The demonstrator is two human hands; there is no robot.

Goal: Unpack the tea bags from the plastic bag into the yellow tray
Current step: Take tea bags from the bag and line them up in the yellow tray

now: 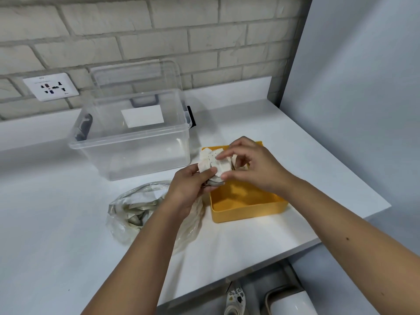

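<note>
A bundle of white tea bags (pixel 212 161) is held above the left rim of the yellow tray (pixel 247 208). My left hand (pixel 189 189) grips the bundle from below. My right hand (pixel 247 164) pinches the top tea bags with thumb and fingers. The tray's visible floor shows no tea bags; its far part is hidden behind my hands. A crumpled clear plastic bag (pixel 136 212) lies on the white counter left of the tray, partly under my left forearm, with several more tea bags inside.
A clear plastic storage box (pixel 129 142) stands open behind the bag, its lid (pixel 136 76) leaning on the brick wall. A wall socket (pixel 51 86) is at the left. The counter's front edge (pixel 250 267) runs diagonally below the tray; a shoe and floor show beneath.
</note>
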